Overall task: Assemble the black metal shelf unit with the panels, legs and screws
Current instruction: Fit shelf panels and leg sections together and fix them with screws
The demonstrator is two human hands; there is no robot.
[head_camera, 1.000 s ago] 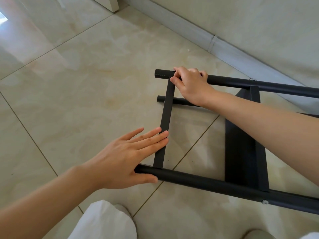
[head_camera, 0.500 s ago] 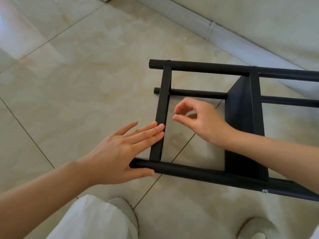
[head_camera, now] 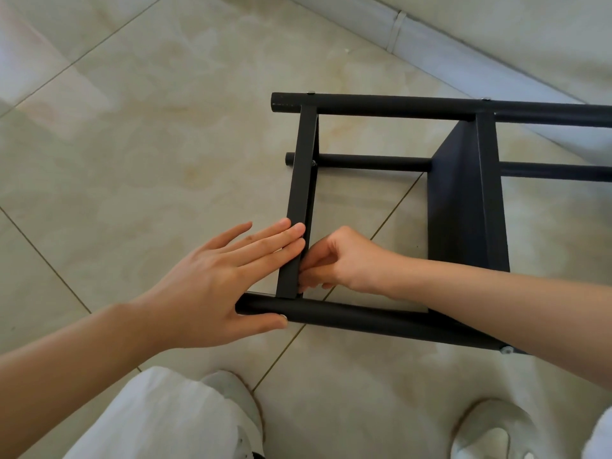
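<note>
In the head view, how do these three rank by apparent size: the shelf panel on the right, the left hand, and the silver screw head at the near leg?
Largest to smallest:
1. Shelf panel
2. Left hand; it is nearer the camera, so the gap to the panel is unsure.
3. Silver screw head

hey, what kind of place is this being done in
Probably a room indoors, likely a home: a glossy tiled floor, a pale baseboard along the wall, and the shelf frame lying on the floor.

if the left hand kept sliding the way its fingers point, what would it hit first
The left hand points up and right, its fingertips already on the flat black metal crossbar. Past that, it would probably meet the right hand just behind the bar, though depth is unclear.
</note>
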